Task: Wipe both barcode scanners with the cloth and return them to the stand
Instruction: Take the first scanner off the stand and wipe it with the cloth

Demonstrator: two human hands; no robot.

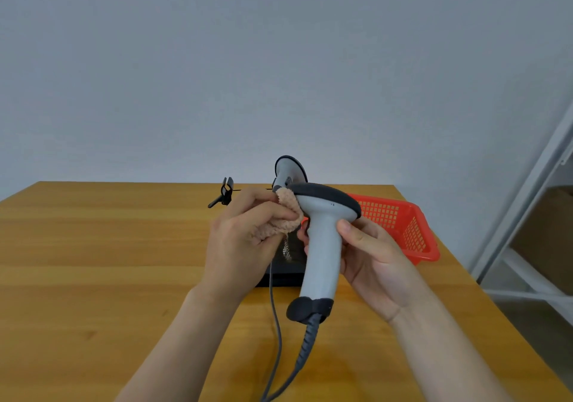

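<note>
Table (93, 246): light wooden top, beneath and around the held scanner.
Black clip (225, 192): small and dark, left of the held scanner's head and farther back, near the table's far edge.
Left hand (245, 240): just left of the held scanner, fingers curled round a bunched cloth.
Cloth (286, 215): fluffy and peach-coloured, pressed against the left end of the held scanner's dark head.
Second scanner (286, 172): grey with a dark rim, upright directly behind the held scanner's head, lower part hidden.
Black base (285, 273): flat dark slab on the table, behind the held scanner's handle.
Held scanner (322, 246): grey handle, dark head on top, dark foot below, lifted above the table, nearly upright.
Cable (305, 346): grey, trailing down from the held scanner's foot.
Right hand (372, 259): just right of the held scanner, thumb and fingers wrapped round its handle.
Red basket (403, 225): mesh-sided, on the table behind and right of the held scanner.
White shelf (527, 215): far right of the held scanner, beyond the table.
</note>
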